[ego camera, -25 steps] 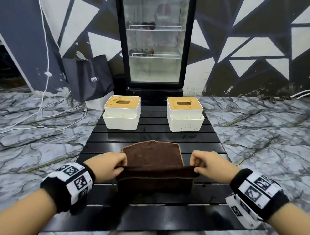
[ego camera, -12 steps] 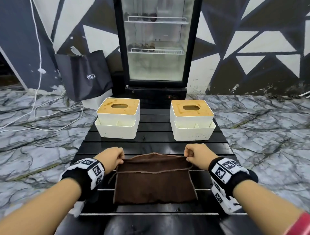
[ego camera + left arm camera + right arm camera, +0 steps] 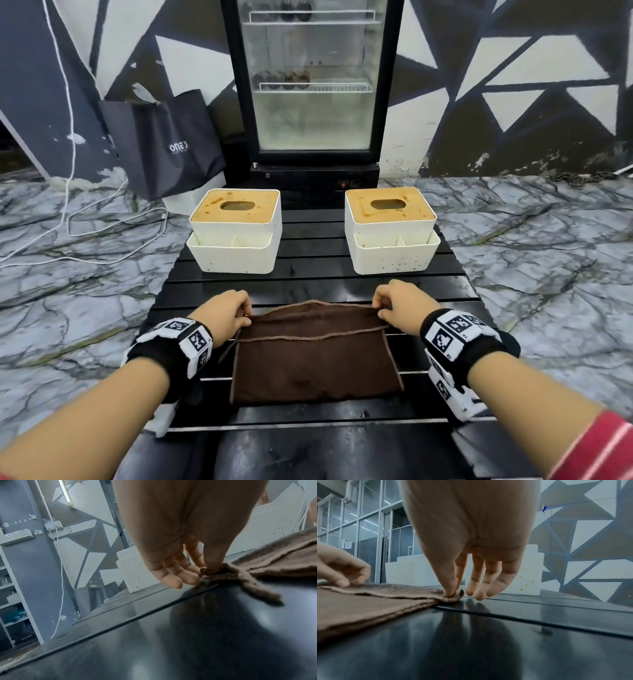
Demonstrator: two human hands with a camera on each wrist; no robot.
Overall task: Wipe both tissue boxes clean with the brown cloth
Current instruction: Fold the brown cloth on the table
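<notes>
Black slatted table (image 3: 308,284): both hands pinch brown cloth (image 3: 315,359) corners, left hand (image 3: 224,313) at 9 o'clock, right hand (image 3: 400,308) at 3, likely squaring its fold for wiping.

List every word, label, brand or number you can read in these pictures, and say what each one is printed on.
"ONE": white print on the dark bag on the floor; it is cut off, and a smaller line beneath is too small to read.
Wristbands: black-and-white square code markers only, no words.
Tissue boxes, brown cloth, fridge: no readable text.
</notes>
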